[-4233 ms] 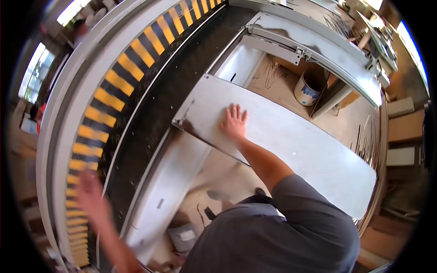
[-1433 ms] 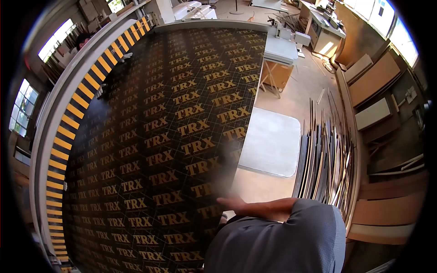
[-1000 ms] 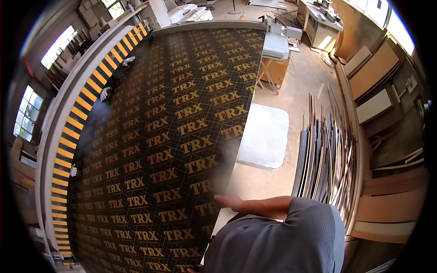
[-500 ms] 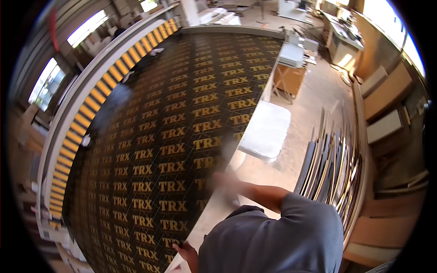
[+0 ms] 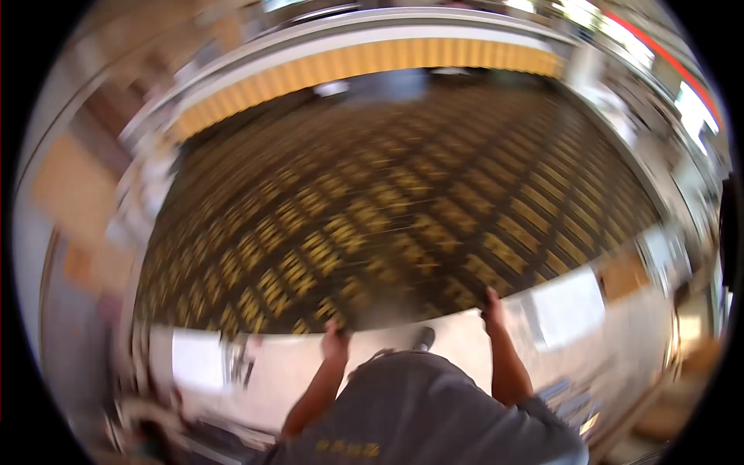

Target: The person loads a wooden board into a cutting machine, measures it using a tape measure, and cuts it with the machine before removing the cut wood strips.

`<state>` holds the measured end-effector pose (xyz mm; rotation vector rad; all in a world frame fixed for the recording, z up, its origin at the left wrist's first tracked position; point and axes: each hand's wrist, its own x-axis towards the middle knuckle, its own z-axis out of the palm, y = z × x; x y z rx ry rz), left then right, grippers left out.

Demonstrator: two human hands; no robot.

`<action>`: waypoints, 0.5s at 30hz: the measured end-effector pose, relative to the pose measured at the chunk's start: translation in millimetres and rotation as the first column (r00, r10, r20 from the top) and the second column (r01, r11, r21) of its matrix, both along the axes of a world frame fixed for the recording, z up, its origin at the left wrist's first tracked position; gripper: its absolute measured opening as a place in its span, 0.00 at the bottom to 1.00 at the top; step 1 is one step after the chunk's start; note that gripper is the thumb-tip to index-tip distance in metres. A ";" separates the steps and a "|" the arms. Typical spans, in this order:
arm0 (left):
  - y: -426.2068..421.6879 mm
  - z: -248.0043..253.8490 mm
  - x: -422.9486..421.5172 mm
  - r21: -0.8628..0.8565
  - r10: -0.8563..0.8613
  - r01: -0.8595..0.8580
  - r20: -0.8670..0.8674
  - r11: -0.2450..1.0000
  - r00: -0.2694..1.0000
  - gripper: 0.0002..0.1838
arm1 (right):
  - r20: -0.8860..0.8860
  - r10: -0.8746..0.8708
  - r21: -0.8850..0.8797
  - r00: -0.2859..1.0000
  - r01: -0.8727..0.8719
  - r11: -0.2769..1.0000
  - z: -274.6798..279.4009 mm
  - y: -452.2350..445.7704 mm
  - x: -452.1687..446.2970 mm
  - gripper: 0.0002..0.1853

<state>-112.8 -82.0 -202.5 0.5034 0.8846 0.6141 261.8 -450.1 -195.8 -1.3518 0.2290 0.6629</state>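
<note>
A large dark panel [image 5: 387, 194], covered in repeated gold lettering, lies flat in front of me. My left hand [image 5: 335, 341] is at its near edge, thumb toward the top face and the other fingers mostly hidden. Further right along that edge, my right hand [image 5: 494, 311] grips it in a similar way, thumb up. Both hands are smeared by motion, so the exact finger positions are unclear. My body stands between the two arms, close to the panel.
A long beam with a yellow striped curtain [image 5: 372, 56] spans the far side. White support tables stand at the near right [image 5: 570, 308] and near left [image 5: 198, 360]. Long thin strips [image 5: 570, 403] lie on the floor behind my right arm.
My view has swung left to face the striped beam. My right hand, blurred above the near edge before, is now at the panel's edge. My left hand stays at the edge.
</note>
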 end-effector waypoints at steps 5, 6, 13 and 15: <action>-9.1 66.4 -0.2 -0.136 0.013 0.008 0.157 0.991 0.988 0.32 | -0.043 -0.058 0.167 0.997 0.064 0.984 -15.5 9.9 15.7 0.18; -2.7 59.5 -3.2 -0.172 0.009 0.042 0.286 0.984 0.958 0.34 | -0.058 -0.060 0.191 0.996 0.070 0.979 -4.9 11.0 15.9 0.17; 4.9 71.6 -15.1 0.267 -0.027 0.119 -0.325 0.956 0.945 0.39 | -0.063 0.033 0.219 0.997 -0.019 0.976 9.6 8.5 11.5 0.21; 5.7 65.2 -15.5 0.327 -0.017 0.152 -0.381 0.933 0.924 0.40 | -0.066 0.053 0.218 0.996 -0.037 0.975 13.0 11.8 9.8 0.21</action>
